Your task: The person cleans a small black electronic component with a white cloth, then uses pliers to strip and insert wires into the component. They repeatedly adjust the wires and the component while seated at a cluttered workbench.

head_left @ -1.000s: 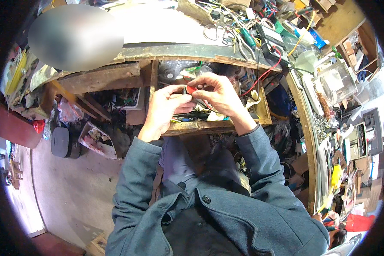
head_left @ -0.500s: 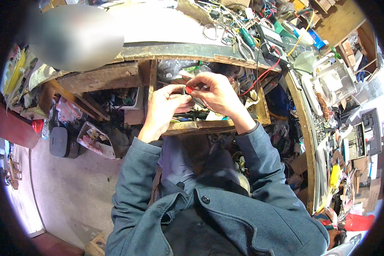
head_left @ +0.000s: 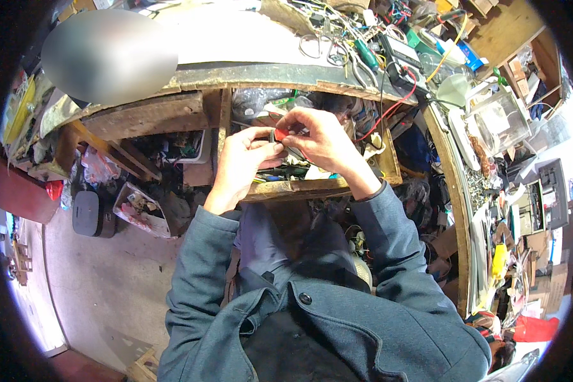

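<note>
Over the open drawer (head_left: pixel 293 188), my two hands meet fingertip to fingertip. My right hand (head_left: pixel 325 141) pinches a small red piece (head_left: pixel 279 135) between thumb and fingers. Against its left end, my left hand (head_left: pixel 240 160) is closed on a small dark piece (head_left: pixel 272 135). Fingers cover most of both pieces, so their exact kind and whether they are joined cannot be made out. A red wire (head_left: pixel 389 113) drops from a dark boxy device (head_left: pixel 400 54) on the bench to the drawer's right side; its far end is lost behind my right hand.
Pliers (head_left: pixel 363 75) and a green-handled tool (head_left: pixel 365 53) lie among cables on the bench (head_left: pixel 248 44). Bags and loose parts fill the drawer below my hands. A cluttered side bench (head_left: pixel 455 210) stands at right. On the left floor sit a dark bin (head_left: pixel 86 213) and a box of scraps (head_left: pixel 140 210).
Both hands keep nearly the same pose over the drawer, the fingers shifting only slightly around the small pieces. The whole view has moved a little.
</note>
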`<state>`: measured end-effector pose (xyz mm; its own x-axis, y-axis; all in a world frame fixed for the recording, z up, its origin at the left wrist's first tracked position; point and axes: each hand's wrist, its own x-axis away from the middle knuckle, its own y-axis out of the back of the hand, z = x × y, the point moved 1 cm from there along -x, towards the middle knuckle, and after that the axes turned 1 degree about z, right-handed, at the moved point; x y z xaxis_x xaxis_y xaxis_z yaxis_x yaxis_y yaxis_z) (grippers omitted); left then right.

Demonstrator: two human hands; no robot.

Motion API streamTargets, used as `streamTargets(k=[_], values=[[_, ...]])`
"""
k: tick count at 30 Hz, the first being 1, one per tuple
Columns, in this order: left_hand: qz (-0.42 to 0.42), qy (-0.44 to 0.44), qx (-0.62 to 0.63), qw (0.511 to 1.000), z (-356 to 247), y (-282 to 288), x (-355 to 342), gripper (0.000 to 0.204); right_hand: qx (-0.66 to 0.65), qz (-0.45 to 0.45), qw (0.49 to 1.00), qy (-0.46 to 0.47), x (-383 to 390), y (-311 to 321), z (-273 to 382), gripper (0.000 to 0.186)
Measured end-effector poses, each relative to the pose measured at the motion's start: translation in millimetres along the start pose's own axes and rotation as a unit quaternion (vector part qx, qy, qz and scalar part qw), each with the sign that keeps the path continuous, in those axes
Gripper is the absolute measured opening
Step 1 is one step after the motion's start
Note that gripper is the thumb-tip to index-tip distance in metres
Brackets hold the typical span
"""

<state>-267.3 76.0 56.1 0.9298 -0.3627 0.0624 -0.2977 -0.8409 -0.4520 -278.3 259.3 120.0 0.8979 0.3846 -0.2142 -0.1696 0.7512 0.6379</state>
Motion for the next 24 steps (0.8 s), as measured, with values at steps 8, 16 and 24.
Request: streamTargets(k=[8,16,24], values=[[-0.008,-0.009,-0.004,1.0,-2.7,-3.3,1.8,0.034,-0.022,-0.007,1.0,-0.014,0.2,-2.7,-7.8,0.021],[-0.008,0.002,-0.026,1.0,-4.5,-3.3,3.5,0.032,-0.037,-0.007,0.999,-0.035,2.2,-2.6,-8.3,0.021],[-0.006,-0.003,-0.023,1.0,-5.8,-4.9,4.9,0.034,-0.081,-0.011,0.994,-0.07,2.7,-2.4,-9.4,0.02]])
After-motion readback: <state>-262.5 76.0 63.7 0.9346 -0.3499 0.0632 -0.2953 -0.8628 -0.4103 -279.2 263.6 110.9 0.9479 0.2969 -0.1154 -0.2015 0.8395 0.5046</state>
